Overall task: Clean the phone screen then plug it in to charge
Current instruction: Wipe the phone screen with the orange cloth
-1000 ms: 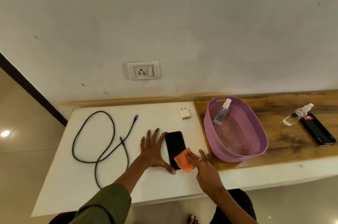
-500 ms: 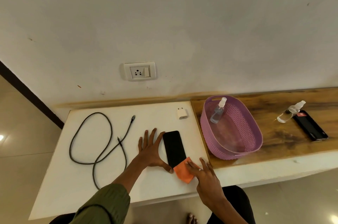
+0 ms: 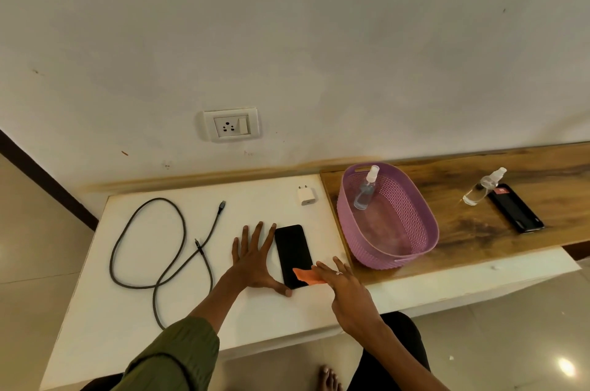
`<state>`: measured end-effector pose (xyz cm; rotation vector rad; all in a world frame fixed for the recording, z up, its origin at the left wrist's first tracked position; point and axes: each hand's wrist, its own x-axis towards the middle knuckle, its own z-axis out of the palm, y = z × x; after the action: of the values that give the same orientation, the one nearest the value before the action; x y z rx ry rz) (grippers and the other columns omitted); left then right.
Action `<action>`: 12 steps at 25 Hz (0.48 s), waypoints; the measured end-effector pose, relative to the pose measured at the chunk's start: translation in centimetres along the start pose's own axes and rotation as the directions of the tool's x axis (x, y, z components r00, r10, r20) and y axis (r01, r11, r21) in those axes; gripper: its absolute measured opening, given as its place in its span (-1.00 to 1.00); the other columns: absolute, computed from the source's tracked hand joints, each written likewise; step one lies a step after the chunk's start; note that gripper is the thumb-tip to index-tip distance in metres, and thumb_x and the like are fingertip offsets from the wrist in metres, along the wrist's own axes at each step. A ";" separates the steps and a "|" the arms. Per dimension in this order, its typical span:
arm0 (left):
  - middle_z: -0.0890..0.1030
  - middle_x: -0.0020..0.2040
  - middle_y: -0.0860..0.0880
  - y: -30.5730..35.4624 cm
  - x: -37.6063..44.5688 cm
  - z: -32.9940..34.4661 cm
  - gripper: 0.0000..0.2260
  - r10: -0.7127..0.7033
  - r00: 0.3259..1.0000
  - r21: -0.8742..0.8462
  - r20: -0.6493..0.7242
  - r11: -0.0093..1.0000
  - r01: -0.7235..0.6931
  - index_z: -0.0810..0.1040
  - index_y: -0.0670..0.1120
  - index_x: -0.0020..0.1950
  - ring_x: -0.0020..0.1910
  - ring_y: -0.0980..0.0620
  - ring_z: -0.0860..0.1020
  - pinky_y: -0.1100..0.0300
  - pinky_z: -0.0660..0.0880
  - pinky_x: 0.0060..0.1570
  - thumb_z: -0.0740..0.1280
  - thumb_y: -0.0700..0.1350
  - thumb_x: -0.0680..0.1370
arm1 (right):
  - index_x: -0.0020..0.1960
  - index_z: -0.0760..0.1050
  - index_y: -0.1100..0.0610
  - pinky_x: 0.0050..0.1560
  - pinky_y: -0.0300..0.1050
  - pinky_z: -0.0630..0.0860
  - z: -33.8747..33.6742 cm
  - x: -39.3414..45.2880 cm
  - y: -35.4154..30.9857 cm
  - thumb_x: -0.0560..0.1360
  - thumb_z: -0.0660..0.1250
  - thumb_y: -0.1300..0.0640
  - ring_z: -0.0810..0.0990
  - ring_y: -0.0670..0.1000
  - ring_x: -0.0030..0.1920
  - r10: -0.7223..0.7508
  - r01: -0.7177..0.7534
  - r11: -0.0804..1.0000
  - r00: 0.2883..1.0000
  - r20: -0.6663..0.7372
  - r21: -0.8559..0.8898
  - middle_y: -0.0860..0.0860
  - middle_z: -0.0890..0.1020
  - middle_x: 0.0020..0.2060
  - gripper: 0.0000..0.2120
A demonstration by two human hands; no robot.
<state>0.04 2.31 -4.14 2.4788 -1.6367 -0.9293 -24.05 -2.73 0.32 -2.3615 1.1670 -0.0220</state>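
White slab (image 3: 255, 320) under a wall socket (image 3: 230, 124). Phone (image 3: 292, 251) lies flat, screen up, long axis running away from the person. Left hand (image 3: 255, 258) flat, fingers spread wide, thumb at the phone's near corner. Right hand (image 3: 343, 287) presses an orange cloth (image 3: 308, 276) onto the phone's near end, fingers extended. Purple basket (image 3: 415, 231) beyond the right fingertips holds one spray bottle (image 3: 365, 189). Cable (image 3: 166, 250) lies left of the left fingers; charger adapter (image 3: 306, 195) beyond the phone.

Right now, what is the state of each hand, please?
Left hand: open, flat on the table beside the phone, holding nothing.
Right hand: fingers on the orange cloth; grip cannot be told.
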 end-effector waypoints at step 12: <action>-0.47 0.52 -0.10 1.0 -2.6 0.4 0.46 -0.043 0.998 -0.101 -0.051 0.994 0.038 -0.56 0.07 0.45 0.53 -0.16 -0.38 -0.19 -0.26 0.50 0.60 0.32 0.07 | 0.45 0.25 -0.21 0.22 0.09 0.53 -7.7 1.8 -1.0 0.52 0.25 0.40 0.35 0.07 0.44 -0.121 0.133 0.991 0.959 -0.257 0.028 -0.03 0.36 0.45 -0.32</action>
<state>-1.62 4.16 -2.92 2.4566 -1.4916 -0.9171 -23.94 -6.84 7.11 -2.4418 1.1131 -0.4039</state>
